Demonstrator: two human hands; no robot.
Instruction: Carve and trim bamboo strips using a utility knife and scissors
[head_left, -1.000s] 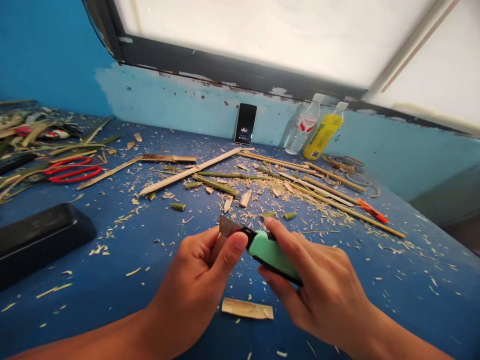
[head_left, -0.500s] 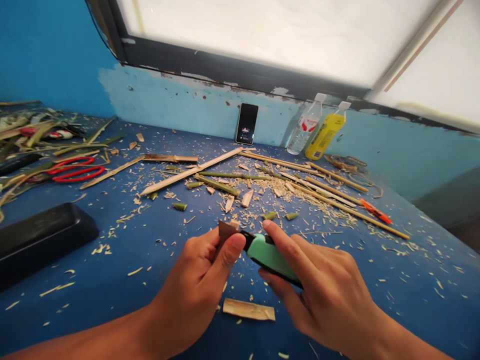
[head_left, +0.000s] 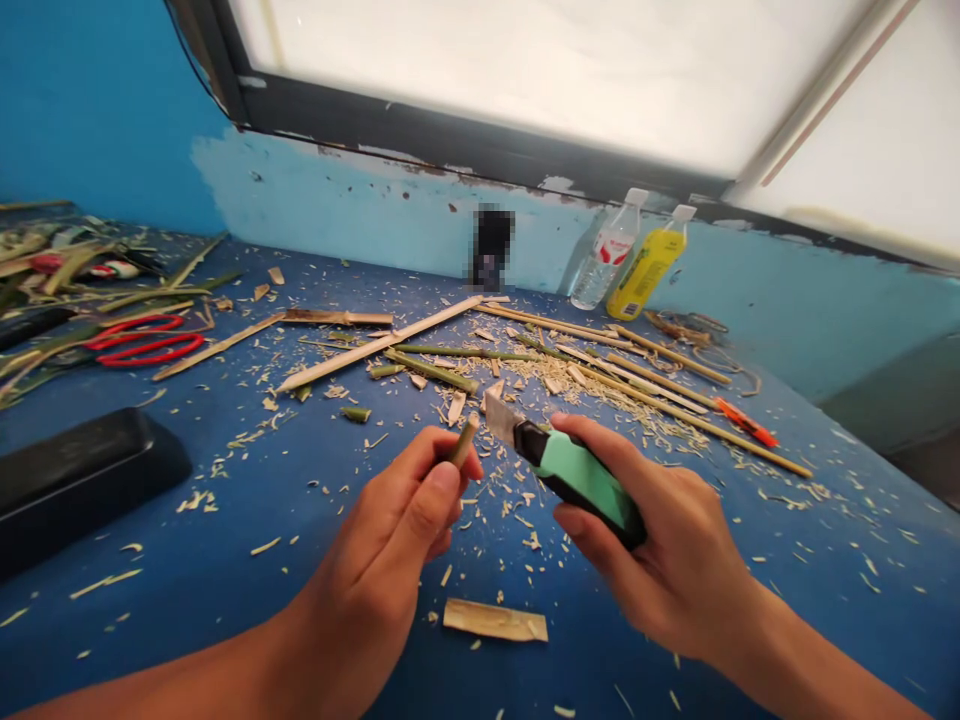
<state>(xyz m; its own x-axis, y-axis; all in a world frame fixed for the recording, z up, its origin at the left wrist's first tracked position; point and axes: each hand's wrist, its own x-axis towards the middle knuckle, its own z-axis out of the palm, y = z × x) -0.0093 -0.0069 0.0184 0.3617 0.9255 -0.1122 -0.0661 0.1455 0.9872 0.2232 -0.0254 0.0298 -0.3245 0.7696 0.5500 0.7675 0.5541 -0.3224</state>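
Note:
My left hand [head_left: 409,525] pinches a short piece of bamboo [head_left: 466,440] between thumb and fingers, its pale cut end tilted up and to the right. A green and black utility knife [head_left: 589,480] is gripped in my right hand [head_left: 660,530]. Its wide blade [head_left: 500,418] is out and points up and left, close to the bamboo's tip but apart from it. Below the hands, a flat split strip of bamboo [head_left: 495,620] lies on the blue tabletop [head_left: 300,600].
Shavings, bamboo strips [head_left: 382,343] and thin sticks [head_left: 675,405] litter the table. Red-handled scissors [head_left: 146,342] and a black case [head_left: 90,470] are at left. An orange cutter [head_left: 748,423] lies at right. A clear bottle [head_left: 606,255] and a yellow bottle [head_left: 651,265] stand by the wall.
The knife blade has come off the bamboo, where it lay across the left thumb. My right hand has shifted right with the knife, and the bamboo piece now shows plainly.

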